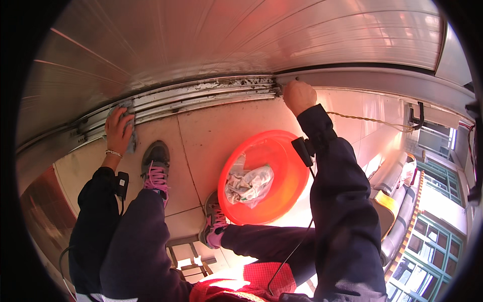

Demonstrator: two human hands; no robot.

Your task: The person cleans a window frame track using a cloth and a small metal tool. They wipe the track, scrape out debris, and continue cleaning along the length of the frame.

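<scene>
My left hand presses a grey cloth onto the left part of a metal sliding-door track, fingers spread over it. Dark dirt and pale flaking patches mark the track's grooves, most thickly at its right end. My right hand is curled against the metal frame, just past that right end. Its fingertips are hidden, so I cannot tell whether anything is in it. Between my arms, an orange-red plastic basin stands on the tiled floor with a crumpled clear plastic bag inside.
A ribbed, shiny panel rises behind the track. My shoes are close to the track and basin. A twisted cord runs along the right side. Rolled material lies at the right, near teal-framed windows.
</scene>
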